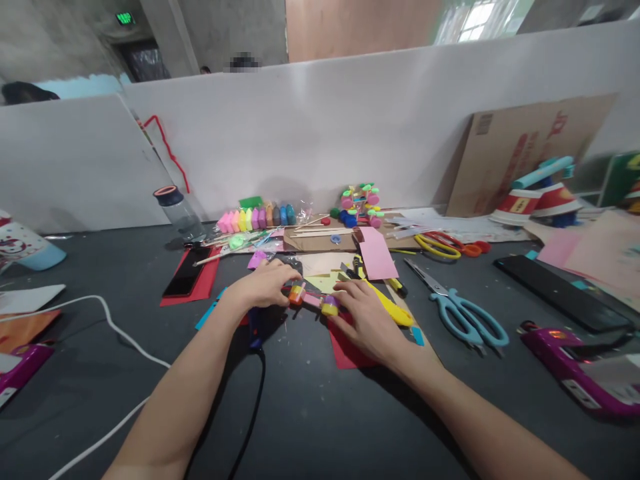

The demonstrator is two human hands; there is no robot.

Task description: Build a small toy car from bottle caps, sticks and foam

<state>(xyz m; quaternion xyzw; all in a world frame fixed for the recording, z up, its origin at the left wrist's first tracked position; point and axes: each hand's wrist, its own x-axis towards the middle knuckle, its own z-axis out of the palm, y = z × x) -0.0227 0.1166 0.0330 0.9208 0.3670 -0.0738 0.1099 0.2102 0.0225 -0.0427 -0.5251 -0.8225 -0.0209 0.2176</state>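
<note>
Between my two hands is a small craft piece: a pink strip (313, 301) with an orange-and-yellow end (297, 295) and a purple-and-yellow end (330, 306). My left hand (270, 283) has its fingertips closed at the orange end. At the purple end, my right hand (363, 313) pinches with bent fingers. A dark blue tool (255, 328) with a black cable lies by my left wrist, partly hidden. Beside my right hand are a yellow utility knife (393, 305) and, lower down, a sheet of red paper (347, 347).
Blue-handled scissors (465, 317) and a purple device (575, 370) lie to the right. A phone (189, 272) rests on red paper at left, near a bottle (180, 215). Colourful clay packs (257, 218) and a small colourful model (361, 205) stand along the white partition (310, 127).
</note>
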